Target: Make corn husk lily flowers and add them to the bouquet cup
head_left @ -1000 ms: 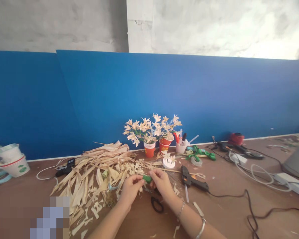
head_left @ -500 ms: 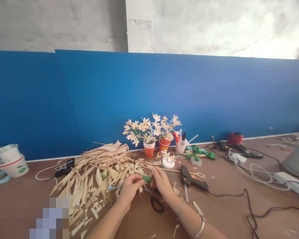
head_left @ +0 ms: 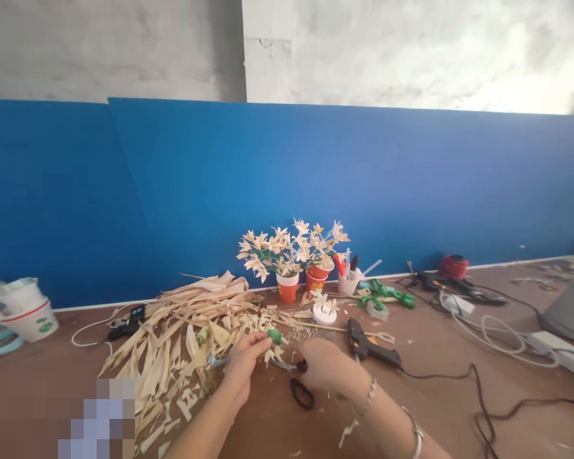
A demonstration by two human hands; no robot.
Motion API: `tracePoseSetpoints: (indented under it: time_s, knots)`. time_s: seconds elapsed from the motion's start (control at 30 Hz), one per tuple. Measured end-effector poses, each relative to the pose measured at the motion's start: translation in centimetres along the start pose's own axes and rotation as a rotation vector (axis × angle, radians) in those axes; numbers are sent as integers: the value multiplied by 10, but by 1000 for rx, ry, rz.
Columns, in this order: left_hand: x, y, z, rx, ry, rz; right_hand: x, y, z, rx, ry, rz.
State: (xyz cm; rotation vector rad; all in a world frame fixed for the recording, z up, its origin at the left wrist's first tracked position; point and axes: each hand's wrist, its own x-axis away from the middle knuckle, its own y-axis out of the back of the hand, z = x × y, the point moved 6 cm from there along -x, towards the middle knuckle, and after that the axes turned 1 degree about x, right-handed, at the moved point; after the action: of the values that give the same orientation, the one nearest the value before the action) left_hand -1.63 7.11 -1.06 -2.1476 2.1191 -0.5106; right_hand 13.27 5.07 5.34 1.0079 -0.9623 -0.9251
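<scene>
My left hand (head_left: 247, 362) is closed, pinching a small green piece (head_left: 274, 336), possibly tape or ribbon, between thumb and fingers. Just below it shows a pale husk flower (head_left: 273, 354); whether it hangs from the hand or lies on the table I cannot tell. Over the dark-handled scissors (head_left: 302, 394) is my right hand (head_left: 326, 364), palm down, covering part of one handle ring. Its fingertips are hidden, so a grip on the scissors cannot be confirmed. The scissors' blades point left, beneath the left hand's side.
Dried husks (head_left: 172, 344) pile up at left. Husk flowers stand in paper cups (head_left: 287, 290) behind the hands. A glue gun (head_left: 370, 347) with its cord lies at right, near a tape roll (head_left: 377, 310) and a white dish (head_left: 324, 313).
My right hand has let go of the green piece and moved right and down to the scissors. My left hand keeps the green piece, slightly farther left.
</scene>
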Motion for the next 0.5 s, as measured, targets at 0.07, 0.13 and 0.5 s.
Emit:
tracePoseSetpoints:
  time_s: [0.07, 0.13, 0.5]
  knots:
    - [0, 1, -1, 29, 7, -21, 10, 2, 10, 108, -22, 79]
    - [-1, 3, 0, 50, 23, -48, 15, 3, 18, 149, -15, 138]
    - [-2, 2, -3, 132, 33, 1, 7, -5, 16, 214, -40, 129]
